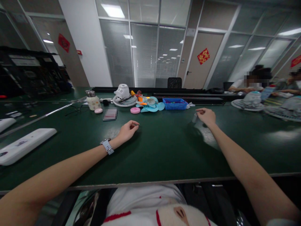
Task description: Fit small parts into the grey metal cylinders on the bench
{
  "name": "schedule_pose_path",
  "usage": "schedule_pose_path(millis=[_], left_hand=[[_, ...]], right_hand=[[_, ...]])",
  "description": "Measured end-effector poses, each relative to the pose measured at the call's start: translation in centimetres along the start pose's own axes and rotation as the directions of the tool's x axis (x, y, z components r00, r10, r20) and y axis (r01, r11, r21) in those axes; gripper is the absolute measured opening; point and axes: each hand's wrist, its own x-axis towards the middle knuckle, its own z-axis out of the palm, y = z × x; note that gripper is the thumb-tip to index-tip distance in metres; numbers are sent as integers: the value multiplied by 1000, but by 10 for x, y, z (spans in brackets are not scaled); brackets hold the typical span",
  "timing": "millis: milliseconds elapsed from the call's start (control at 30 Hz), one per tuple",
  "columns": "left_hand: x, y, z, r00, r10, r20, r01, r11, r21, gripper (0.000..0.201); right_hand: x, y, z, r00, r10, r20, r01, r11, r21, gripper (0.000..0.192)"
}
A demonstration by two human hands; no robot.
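Note:
My left hand (127, 130) hovers low over the green table (162, 150), fingers loosely bent and nothing visible between them. A watch with a pale strap (107, 146) is on that wrist. Farther right, my right hand (207, 116) has its fingers curled, with a small greyish cylinder (195, 118) at the fingertips. What the cylinder is cannot be made out. Beyond the hands, light blue fan blades (152, 107) lie by a pink round piece (135, 110) and a blue basket (176, 104) with small items inside.
A white fan head and grille (123, 95) sit at the back, left of the blades. A bottle (93, 101) stands near a phone-sized flat object (110, 114). A long white casing (28, 146) lies at left. People sit at far right beside fan parts (248, 101).

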Motion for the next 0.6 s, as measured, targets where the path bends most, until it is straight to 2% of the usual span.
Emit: schedule_pose_path(millis=[200,333,433,533,600], left_hand=[[-1,3,0,1000,-26,6,26,1000,-10,30],[-1,2,0,1000,-15,4,15,1000,-8,30],[-1,1,-1,1000,-3,10,3,1000,-4,30],[-2,3,-1,1000,-7,9,7,1000,-12,31],[-3,5,-1,1000,7,8,-7,1000,-14,32]], right_hand=[[6,7,5,995,73,60,-76,996,45,30],[11,20,13,972,136,193,-151,986,66,50],[12,25,13,940,189,283,-205,978,29,49],[6,12,12,947,197,254,-201,980,-12,48],[-9,-14,14,963,144,227,-162,985,61,49]])
